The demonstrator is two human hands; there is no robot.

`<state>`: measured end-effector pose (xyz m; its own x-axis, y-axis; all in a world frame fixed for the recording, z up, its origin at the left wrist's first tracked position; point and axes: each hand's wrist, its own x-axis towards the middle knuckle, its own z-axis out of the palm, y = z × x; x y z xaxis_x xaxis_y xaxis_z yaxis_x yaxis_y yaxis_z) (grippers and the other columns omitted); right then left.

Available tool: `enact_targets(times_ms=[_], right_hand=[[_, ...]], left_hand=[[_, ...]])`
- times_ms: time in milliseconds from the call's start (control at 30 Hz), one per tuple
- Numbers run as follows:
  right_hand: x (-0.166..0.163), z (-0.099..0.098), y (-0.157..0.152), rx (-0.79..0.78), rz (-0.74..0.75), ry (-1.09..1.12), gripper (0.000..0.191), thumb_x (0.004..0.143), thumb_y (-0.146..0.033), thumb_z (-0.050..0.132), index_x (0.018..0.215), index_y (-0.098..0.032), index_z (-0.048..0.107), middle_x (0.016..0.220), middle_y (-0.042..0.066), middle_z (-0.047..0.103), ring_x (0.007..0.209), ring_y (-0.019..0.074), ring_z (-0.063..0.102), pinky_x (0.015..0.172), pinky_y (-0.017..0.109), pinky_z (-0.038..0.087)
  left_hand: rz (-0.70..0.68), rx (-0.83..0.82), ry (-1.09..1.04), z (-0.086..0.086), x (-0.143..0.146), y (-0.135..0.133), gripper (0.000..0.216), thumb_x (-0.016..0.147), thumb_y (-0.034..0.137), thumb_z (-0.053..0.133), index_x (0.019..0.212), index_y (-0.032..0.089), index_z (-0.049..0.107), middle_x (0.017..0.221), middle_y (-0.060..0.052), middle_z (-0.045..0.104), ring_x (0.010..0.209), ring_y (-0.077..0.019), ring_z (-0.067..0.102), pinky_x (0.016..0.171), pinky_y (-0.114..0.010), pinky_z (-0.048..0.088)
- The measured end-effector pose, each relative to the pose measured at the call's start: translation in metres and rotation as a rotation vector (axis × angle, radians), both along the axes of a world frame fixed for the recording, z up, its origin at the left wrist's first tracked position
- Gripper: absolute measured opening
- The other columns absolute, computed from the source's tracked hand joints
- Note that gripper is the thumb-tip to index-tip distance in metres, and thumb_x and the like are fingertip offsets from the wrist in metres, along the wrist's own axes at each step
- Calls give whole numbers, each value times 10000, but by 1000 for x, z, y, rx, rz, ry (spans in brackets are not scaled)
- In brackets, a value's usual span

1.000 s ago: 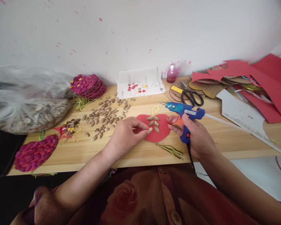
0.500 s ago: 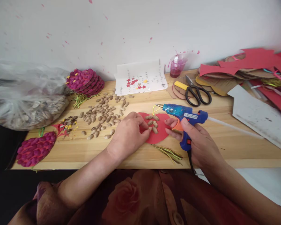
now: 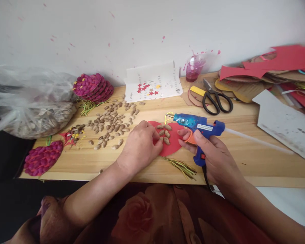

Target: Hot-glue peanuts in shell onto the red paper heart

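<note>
My right hand [image 3: 216,152] grips a blue hot glue gun [image 3: 189,119] with an orange trigger and a pale glue stick coming out of its back end. The nozzle points left, over a yellow loop of string at the top of a red paper disc [image 3: 174,145]. Several peanuts [image 3: 167,134] lie on that disc in two rows. My left hand [image 3: 139,144] is closed at the disc's left edge, its thumb and fingertips against the lower left peanut [image 3: 161,139]. A green and dark tassel [image 3: 181,166] hangs out below the disc.
Loose peanuts [image 3: 114,122] spread to the left. Behind them are stacked purple discs [image 3: 93,86], and a plastic bag [image 3: 40,115] stands far left. White paper with stars [image 3: 152,79], a cup of red liquid [image 3: 193,73], scissors [image 3: 217,98] and red paper scraps [image 3: 282,61] line the back.
The view has shifted slightly. The glue gun in my right hand has moved a little left and its nozzle slightly lower. My left hand stays at the disc; the peanuts on it keep their arrangement.
</note>
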<state>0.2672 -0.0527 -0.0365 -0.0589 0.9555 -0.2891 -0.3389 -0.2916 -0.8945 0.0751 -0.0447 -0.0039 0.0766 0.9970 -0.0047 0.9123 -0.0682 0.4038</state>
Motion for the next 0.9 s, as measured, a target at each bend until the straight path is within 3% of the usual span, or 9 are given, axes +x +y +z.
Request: enact_targets(times_ms=[433, 633, 767, 900], right_hand=[[1, -1, 0, 1, 15, -31, 264, 852, -518, 760, 808, -258, 753, 966, 37, 727, 1146, 262, 666, 990, 407, 580], [0, -2, 0, 15, -7, -3, 262, 840, -516, 774, 874, -256, 760, 1027, 37, 749, 1119, 254, 680, 982, 419, 593], [0, -2, 1, 16, -11, 6, 262, 840, -512, 777, 878, -253, 768, 1028, 40, 754, 1119, 254, 686, 971, 406, 600], [-1, -3, 1, -3, -16, 12, 258, 841, -509, 778, 893, -256, 766, 1010, 40, 757, 1094, 246, 699, 970, 395, 597]], left_hand=[[-53, 35, 84, 0, 4, -2, 118, 829, 220, 690, 725, 189, 643, 843, -63, 637, 818, -231, 623, 799, -371, 508], [-79, 22, -117, 2, -16, 1, 34, 873, 221, 677, 855, 199, 696, 890, -45, 710, 814, -204, 651, 793, -338, 513], [-225, 109, -265, -5, -32, -4, 160, 935, 164, 593, 970, 210, 742, 986, -45, 740, 891, -176, 679, 843, -296, 527], [-397, 195, -182, -19, -40, -16, 350, 992, 139, 460, 1213, 232, 714, 1105, -81, 708, 998, -183, 670, 876, -295, 541]])
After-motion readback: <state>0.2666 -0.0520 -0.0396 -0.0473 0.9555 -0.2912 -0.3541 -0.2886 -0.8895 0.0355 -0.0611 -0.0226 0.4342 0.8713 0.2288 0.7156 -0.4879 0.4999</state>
